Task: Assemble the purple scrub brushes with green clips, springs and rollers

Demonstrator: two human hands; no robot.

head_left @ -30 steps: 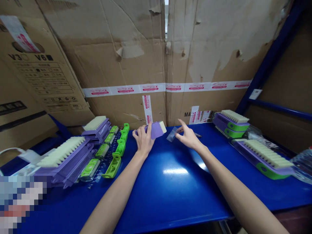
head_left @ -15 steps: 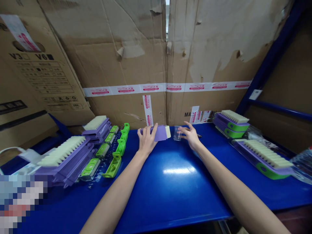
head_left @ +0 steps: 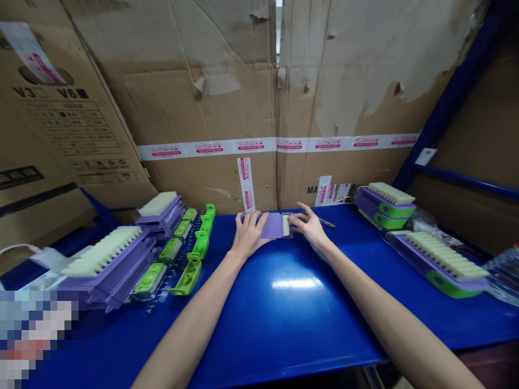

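Observation:
My left hand (head_left: 246,233) is closed around a flat purple plastic part (head_left: 271,226), which lies low over the blue table. A cream-coloured tip (head_left: 286,225) shows at its right end. Pinched in the fingers of my right hand (head_left: 313,229) is a small clear plastic cover (head_left: 290,233), partly hidden by the fingertips. The cover now sits around or right over the cream tip; how deep it goes cannot be made out. Just behind my right hand a thin dark pen-like object (head_left: 326,222) lies on the table.
Purple parts topped with cream bristle-like rows (head_left: 106,251) stand on the left, beside green pieces (head_left: 189,274) in a line. More purple-and-green assemblies (head_left: 446,265) lie at the right. A cardboard wall (head_left: 211,119) closes off the back of the blue table (head_left: 292,324).
The purple part has shifted slightly right and the clear cover left, closing the gap between them. The cover now meets the cream tip. The pen-like object shows more.

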